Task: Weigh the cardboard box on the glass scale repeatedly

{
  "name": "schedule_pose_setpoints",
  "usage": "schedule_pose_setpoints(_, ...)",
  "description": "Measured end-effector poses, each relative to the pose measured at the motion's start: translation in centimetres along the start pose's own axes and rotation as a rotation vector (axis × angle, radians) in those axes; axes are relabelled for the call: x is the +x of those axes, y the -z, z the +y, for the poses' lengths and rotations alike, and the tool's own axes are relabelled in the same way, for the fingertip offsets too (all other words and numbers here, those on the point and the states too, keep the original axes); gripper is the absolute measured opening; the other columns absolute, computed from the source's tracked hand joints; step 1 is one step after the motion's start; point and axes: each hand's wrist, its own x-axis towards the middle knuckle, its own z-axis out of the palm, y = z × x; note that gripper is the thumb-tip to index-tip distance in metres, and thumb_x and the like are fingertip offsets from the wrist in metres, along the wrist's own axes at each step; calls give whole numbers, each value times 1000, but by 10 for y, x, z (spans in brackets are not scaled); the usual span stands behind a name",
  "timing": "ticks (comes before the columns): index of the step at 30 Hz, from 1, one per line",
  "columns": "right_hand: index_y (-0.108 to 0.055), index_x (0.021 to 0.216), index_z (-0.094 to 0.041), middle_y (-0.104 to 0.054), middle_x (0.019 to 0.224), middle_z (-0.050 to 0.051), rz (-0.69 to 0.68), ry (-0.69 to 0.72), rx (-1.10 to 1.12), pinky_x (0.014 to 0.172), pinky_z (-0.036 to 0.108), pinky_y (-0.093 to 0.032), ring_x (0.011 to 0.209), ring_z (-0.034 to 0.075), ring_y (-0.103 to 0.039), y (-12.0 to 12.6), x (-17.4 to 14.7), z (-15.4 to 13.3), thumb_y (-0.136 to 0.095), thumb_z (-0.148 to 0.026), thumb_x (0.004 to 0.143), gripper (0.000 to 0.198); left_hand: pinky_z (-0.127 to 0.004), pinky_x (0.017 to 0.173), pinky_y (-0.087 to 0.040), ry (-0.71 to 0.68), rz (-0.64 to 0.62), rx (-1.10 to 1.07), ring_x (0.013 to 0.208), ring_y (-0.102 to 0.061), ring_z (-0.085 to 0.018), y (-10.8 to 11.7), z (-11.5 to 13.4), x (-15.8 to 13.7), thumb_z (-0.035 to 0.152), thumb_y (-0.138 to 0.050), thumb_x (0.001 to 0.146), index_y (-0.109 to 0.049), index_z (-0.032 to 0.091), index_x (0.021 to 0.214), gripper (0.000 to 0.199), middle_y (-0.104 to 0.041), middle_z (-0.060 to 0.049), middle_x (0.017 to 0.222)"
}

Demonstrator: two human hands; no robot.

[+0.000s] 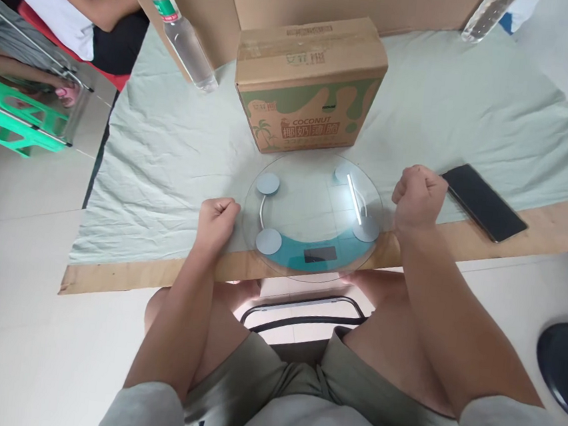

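Glass scale [309,210], carton [312,88] at twelve o'clock, left hand [216,224] at nine, right hand [419,196] near three, each grip fisted, contents hidden

Round clear glass scale [312,216], flat, teal band [289,252] and dark display [320,254], rim [310,281] past the table edge [121,280]

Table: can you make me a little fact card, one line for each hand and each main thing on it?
Left hand: a fist, left of the scale
Right hand: a fist, between scale and phone
Scale: round clear glass, four silver discs, dark display nearest the person
Box: closed, behind the scale, printed COCONUT
Bottle: clear, white cap, left of the box
Phone: dark screen facing up
Cloth: pale green, wrinkled
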Motion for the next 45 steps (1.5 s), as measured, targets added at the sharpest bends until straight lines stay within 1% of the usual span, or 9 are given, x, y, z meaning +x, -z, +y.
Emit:
schedule_pose_setpoints(8, -57, 98, -21, -58, 87, 0, -70, -126, -83, 73, 29, -47, 78, 11, -55, -37, 54, 3, -65, -21, 91, 11, -28, 66, -40, -119, 137, -97, 68, -48, -12, 15, 14, 46, 27, -66, 82, -56, 18, 68, 20, -53, -1, 66)
schedule_pose_setpoints(10, -58, 127, -23, -66, 124, 5, -193, -67, -117, 99, 34, -54, 109, 14, -65, -47, 62, 4, -69, -17, 88, 41, -30, 84, -50, -143, 130, -147, 86, -60, -15, 12, 18, 76, 33, -73, 84, -65, 17, 90, 19, -68, -4, 90)
schedule_pose_setpoints(15, -22, 164, -32, -53, 165, 4, -504, -2, -31, 130, 38, -46, 149, 14, -54, -66, 70, 9, -68, -13, 82, 96, -45, 124, -47, -207, -161, -346, 151, -47, -30, -11, 24, 142, 56, -96, 63, -50, 36, 149, 100, -59, -2, 156)
schedule_pose_setpoints(21, -11, 168, -30, -58, 162, 2, -642, 17, 30, 130, 35, -46, 141, 13, -59, -65, 76, 6, -71, -22, 75, 111, -46, 106, -59, -199, -276, -551, 137, -59, -35, -38, 31, 147, 55, -96, 59, -52, 45, 144, 96, -59, 4, 154)
schedule_pose_setpoints(28, 0, 168, -23, -61, 147, 6, -712, 139, 62, 118, 39, -50, 124, 17, -59, -62, 77, 20, -69, -40, 72, 120, -50, 120, -55, -318, -358, -748, 150, -50, -37, -31, 3, 153, 35, -105, 40, -62, 45, 138, 108, -64, 8, 148)
schedule_pose_setpoints(34, -11, 165, -39, -56, 160, -3, -712, 248, 77, 110, 42, -53, 128, 20, -63, -48, 53, -12, -66, -36, 72, 107, -63, 136, -43, -378, -229, -632, 160, -43, -42, 6, 35, 109, 58, -104, 42, -64, 48, 144, 110, -61, 11, 154)
schedule_pose_setpoints(38, -24, 165, -51, -35, 178, -17, -680, 354, 71, 115, 43, -55, 154, 22, -55, -24, 22, -38, -67, -34, 80, 96, -55, 134, -50, -518, -268, -476, 168, -37, -37, 22, 59, 57, 67, -102, 46, -61, 70, 138, 101, -57, 26, 152)
schedule_pose_setpoints(40, -31, 164, -57, -40, 175, -18, -652, 360, 100, 126, 50, -53, 161, 25, -49, -8, 2, -46, -71, -41, 84, 90, -56, 133, -51, -630, -192, -512, 164, -44, -37, 20, 64, 21, 73, -97, 55, -59, 70, 142, 95, -60, 19, 152)
schedule_pose_setpoints(45, -41, 158, -69, -50, 167, -15, -617, 328, 44, 138, 62, -43, 165, 26, -45, 28, -48, -46, -74, -58, 87, 80, -57, 131, -49, -464, -188, -522, 156, -54, -39, -3, 63, -70, 57, -85, 81, -52, 47, 159, 85, -57, -2, 164)
